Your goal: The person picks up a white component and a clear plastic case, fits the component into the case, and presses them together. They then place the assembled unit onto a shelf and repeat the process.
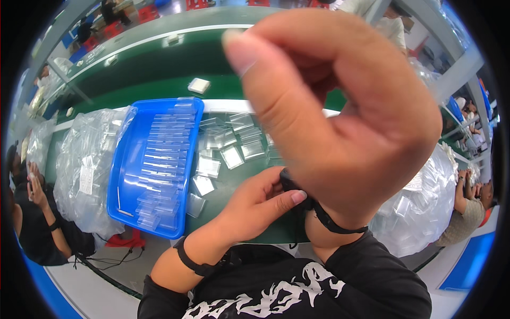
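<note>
My right hand is raised close to the camera and covers much of the upper right. Its fingers are curled, with the thumb against the index fingertip, and nothing shows between them. My left hand grips a small black device at my right wrist. The left thumb lies over its near side; the other left fingers are partly hidden behind it. A black strap circles the right wrist. Beyond my left hand, several clear flat plastic cases lie loose on the green table.
Left of the loose cases, a blue tray holds rows of clear cases. Large clear plastic bags flank the work area. A pale block sits on the green belt across the table. Other people sit at both sides.
</note>
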A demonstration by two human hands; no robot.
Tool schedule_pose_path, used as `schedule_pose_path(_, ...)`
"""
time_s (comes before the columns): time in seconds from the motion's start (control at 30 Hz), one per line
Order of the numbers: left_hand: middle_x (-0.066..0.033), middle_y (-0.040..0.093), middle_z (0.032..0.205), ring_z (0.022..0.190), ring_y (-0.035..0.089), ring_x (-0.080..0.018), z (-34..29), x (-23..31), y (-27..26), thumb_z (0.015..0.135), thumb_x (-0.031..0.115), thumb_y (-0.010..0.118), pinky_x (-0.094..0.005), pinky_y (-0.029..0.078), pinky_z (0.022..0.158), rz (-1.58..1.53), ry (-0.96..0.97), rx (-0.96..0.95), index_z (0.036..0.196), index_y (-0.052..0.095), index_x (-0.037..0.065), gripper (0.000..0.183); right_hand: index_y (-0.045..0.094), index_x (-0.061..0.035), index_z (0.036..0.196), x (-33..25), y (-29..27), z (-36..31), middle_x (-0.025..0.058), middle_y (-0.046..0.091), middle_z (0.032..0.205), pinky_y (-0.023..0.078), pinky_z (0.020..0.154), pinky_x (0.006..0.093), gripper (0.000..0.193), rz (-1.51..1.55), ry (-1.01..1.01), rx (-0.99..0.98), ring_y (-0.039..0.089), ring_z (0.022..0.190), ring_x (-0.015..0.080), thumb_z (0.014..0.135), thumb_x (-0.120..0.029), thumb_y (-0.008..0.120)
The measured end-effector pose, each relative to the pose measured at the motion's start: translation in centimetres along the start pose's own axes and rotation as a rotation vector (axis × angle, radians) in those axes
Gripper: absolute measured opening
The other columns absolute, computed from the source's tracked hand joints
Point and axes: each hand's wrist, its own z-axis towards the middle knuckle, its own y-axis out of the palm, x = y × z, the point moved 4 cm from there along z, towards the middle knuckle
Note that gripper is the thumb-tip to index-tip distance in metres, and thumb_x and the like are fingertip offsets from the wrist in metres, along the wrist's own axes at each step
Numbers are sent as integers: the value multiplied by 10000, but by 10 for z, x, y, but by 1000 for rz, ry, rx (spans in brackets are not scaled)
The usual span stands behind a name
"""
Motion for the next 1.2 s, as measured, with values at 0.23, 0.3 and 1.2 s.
schedule_pose_path(0.23, -94, 669, 1261, 1176, 611, -157, -4, 7, -9, 1058, 143, 607, -341, 503, 994, 147, 129, 43, 1355, 556, -31, 348, 666, -67, 790, -10, 35, -4, 62, 611, 685, 464, 524, 361, 106, 62, -134, -30, 605, 626, 269, 772, -83, 769)
schedule_pose_path(0.3, -87, 659, 1263, 1163, 618, -157, -5, 10, -7, 1025, 99, 652, -342, 515, 972, 305, 165, 49, 1344, 556, -27, 356, 660, -67, 784, -12, 39, -3, 61, 605, 679, 464, 528, 365, 113, 150, -44, 0, 602, 619, 264, 774, -84, 771)
schedule_pose_path(1.2, -162, 638, 1352, 1227, 631, -263, -53, 27, -24, 835, 49, 837, -415, 487, 1048, 630, 189, 310, 1369, 553, -45, 612, 641, -51, 830, -33, 39, -21, 69, 600, 801, 535, 742, 372, 139, -79, -244, -450, 640, 826, 252, 736, -140, 691)
